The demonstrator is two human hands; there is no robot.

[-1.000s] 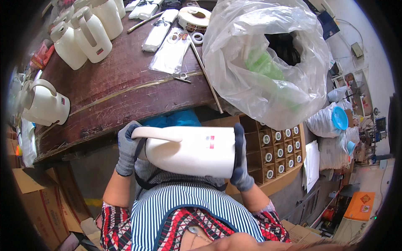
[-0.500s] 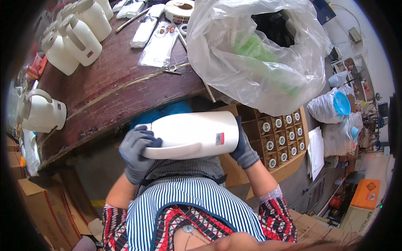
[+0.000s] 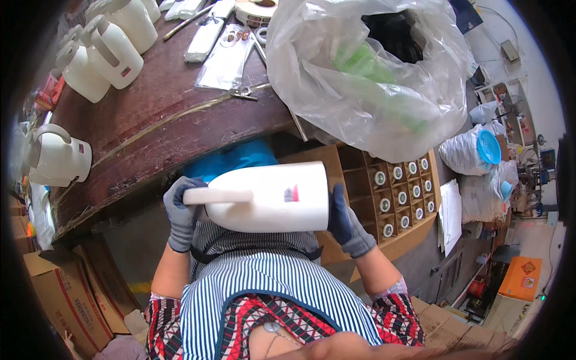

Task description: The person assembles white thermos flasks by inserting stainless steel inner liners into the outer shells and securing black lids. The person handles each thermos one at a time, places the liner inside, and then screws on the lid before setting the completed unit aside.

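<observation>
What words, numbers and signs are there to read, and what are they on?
White jug in the left hand: red-and-grey label, too blurred to read.
Other jugs: little labels, too small to read.
Sticker roll: tiny printing, too small to read.
Brown carton: lettering on its side, which I won't copy out.
Orange box: red diamond sign and pale label, too small to read.

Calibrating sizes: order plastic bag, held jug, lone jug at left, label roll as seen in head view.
Largest to smallest:
1. Plastic bag
2. Held jug
3. Lone jug
4. Label roll, visible part
Real jug sizes unsure: held one looks nearer.
</observation>
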